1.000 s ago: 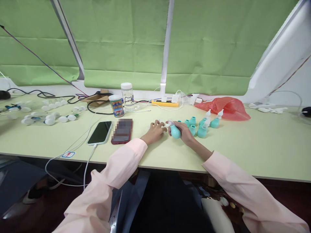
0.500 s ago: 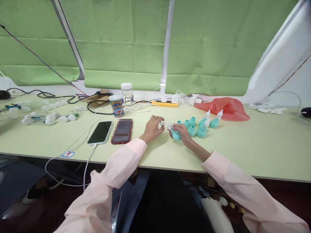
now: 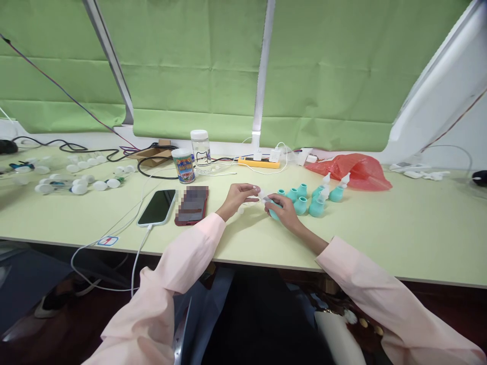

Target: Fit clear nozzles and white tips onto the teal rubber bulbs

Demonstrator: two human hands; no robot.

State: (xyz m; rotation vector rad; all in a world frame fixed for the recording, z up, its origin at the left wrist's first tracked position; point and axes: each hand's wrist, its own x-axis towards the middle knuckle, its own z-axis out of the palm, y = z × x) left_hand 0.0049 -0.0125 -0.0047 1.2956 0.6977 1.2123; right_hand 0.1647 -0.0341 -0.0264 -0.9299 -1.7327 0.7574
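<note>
My right hand is closed around a teal squeeze bulb, tilted toward the left. A translucent white nozzle sits at the bulb's mouth. The fingertips of my left hand close on the nozzle's outer end; the exact contact is too small to make out. Under the left hand, a small translucent piece lies on the table. Just right of my right hand stand several open-mouthed teal bulbs, alongside several bulbs fitted with white nozzles.
Two phones lie to the left, one on a white cable. Behind them stand a printed can and a clear jar. A yellow power strip and a red plastic bag are at the back. Several white-ended items lie far left.
My left hand has turned and its fingers have straightened toward the nozzle at the bulb's mouth. A small translucent piece now shows below that hand. The right hand keeps its hold on the bulb.
</note>
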